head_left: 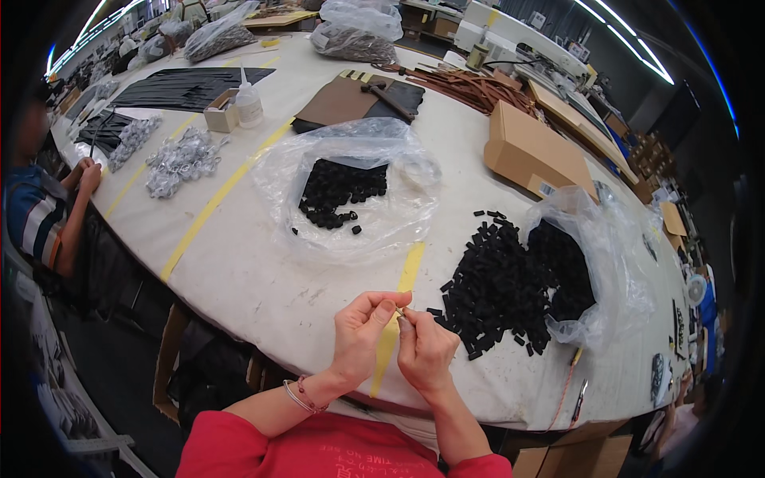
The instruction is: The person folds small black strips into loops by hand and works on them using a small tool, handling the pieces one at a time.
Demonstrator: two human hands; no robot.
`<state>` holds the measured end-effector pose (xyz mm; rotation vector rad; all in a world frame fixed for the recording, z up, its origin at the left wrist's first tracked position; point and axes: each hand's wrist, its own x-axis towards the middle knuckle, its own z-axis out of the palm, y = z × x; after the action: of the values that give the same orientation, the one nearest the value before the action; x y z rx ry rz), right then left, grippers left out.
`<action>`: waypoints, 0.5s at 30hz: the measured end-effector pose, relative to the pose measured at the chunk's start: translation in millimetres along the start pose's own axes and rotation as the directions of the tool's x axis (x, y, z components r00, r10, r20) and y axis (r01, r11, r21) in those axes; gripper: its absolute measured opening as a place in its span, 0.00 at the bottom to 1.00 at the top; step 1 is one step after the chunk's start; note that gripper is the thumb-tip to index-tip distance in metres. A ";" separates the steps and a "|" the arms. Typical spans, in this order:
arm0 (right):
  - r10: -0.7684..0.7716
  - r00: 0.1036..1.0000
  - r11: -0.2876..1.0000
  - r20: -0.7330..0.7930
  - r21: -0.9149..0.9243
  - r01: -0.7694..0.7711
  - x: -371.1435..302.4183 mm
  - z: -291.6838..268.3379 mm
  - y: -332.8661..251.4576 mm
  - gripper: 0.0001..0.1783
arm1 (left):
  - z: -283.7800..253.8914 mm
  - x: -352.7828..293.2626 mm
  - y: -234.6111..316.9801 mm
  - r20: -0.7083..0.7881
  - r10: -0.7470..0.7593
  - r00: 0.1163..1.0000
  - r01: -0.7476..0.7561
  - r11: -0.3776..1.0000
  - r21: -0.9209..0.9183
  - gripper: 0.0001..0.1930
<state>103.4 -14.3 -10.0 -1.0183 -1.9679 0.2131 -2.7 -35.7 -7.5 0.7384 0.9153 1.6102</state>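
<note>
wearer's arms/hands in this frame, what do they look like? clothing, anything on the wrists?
Both hands bare: no gloves, and no rings that can be made out. Left hand has two bracelets at the wrist, one thin and pale, one of reddish beads. Right hand has nothing visible on its wrist. Forearms are uncovered; red short sleeves start near the elbows. The red top carries pale printed lettering across the chest.

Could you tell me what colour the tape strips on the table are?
Yellow; the tape strips show best in the head view.
</note>
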 end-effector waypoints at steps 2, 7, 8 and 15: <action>0.007 1.000 1.000 -0.003 0.019 -0.007 0.1 1.3 -0.6 0.02 | 3.1 -1.4 -1.0 -0.027 -0.031 0.999 0.027 0.992 -0.127 0.09; 0.097 0.995 0.994 0.006 0.050 -0.097 -4.3 2.8 2.6 0.02 | 10.3 -4.8 -3.0 -0.058 -0.147 0.987 0.116 0.921 -0.372 0.08; 0.094 0.996 0.994 0.008 0.054 -0.095 0.6 0.9 -0.4 0.02 | 8.1 -11.8 -13.5 -0.062 -0.145 0.988 0.112 0.921 -0.372 0.08; 0.030 0.999 0.999 0.038 0.021 -0.030 6.0 -10.0 8.8 0.03 | -5.2 -4.0 -2.6 -0.030 -0.229 0.973 0.204 0.913 -0.354 0.09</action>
<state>114.5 -6.5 -4.7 -1.0373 -1.9813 0.2714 -4.9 -40.2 -12.4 0.3208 0.7052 1.5512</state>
